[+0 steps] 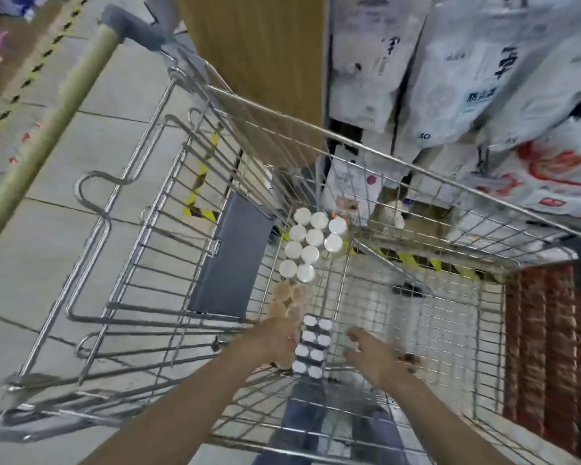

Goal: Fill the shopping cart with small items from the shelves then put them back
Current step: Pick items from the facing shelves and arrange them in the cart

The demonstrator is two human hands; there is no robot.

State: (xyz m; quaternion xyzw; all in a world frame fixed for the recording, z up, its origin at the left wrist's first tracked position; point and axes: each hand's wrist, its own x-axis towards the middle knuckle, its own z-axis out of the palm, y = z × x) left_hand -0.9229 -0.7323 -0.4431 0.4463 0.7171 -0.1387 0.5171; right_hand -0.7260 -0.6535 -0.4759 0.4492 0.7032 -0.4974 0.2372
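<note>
I look down into a wire shopping cart [413, 169]. On its floor stand several white-capped bottles [311, 245] in a tight cluster, then several tan-lidded jars [284, 298], then a row of small white-capped items in a dark pack [312, 345]. My left hand [275, 340] reaches in beside the tan jars and the pack, fingers curled against them; a firm grip cannot be made out. My right hand [374, 355] hovers blurred over the bare cart floor with fingers spread and nothing in it.
The cart's handle [47, 129] and folded grey child seat [230, 260] lie to the left. Shelves with white plastic packages [483, 78] stand at the upper right, a wooden panel [259, 62] behind the cart, and red-brown packs [547, 347] at the right. Grey tiled floor spreads to the left.
</note>
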